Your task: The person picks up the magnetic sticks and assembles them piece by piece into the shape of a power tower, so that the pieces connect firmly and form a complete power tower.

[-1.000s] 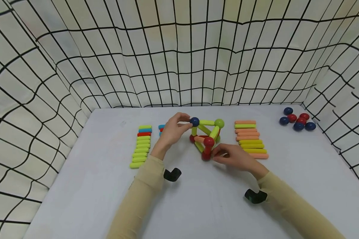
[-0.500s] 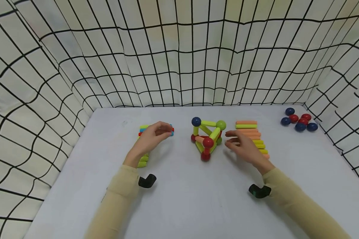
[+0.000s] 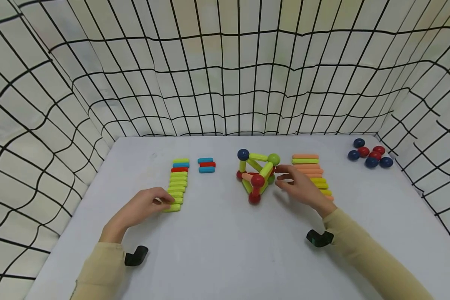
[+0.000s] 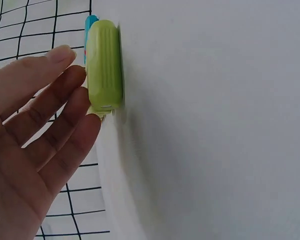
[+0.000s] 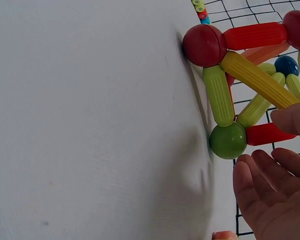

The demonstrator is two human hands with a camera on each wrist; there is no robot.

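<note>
My left hand [image 3: 144, 204] is at the near end of a row of short lime-green sticks [image 3: 178, 184], topped by a red and a blue one. In the left wrist view its fingertips are right beside the nearest lime stick [image 4: 105, 65], with the thumb held apart from it. A frame of balls and ribbed sticks [image 3: 257, 180] stands mid-table, with red, green and dark blue balls at its corners. Beside its right side, my right hand [image 3: 301, 185] has loosely bent fingers and nothing in its grasp. In the right wrist view, a green ball [image 5: 228, 141] lies just beyond those fingertips.
Three short blue and red sticks [image 3: 207, 164] lie left of the frame. Longer orange, yellow and lime sticks [image 3: 308, 171] form a row partly behind my right hand. Loose dark blue and red balls [image 3: 371, 162] sit at the far right corner. Black netting [image 3: 225, 64] encloses the white table [image 3: 225, 250].
My left hand has left the frame's blue ball and moved left and nearer to the lime sticks. My right hand has drawn back from the lower red ball to the frame's right side.
</note>
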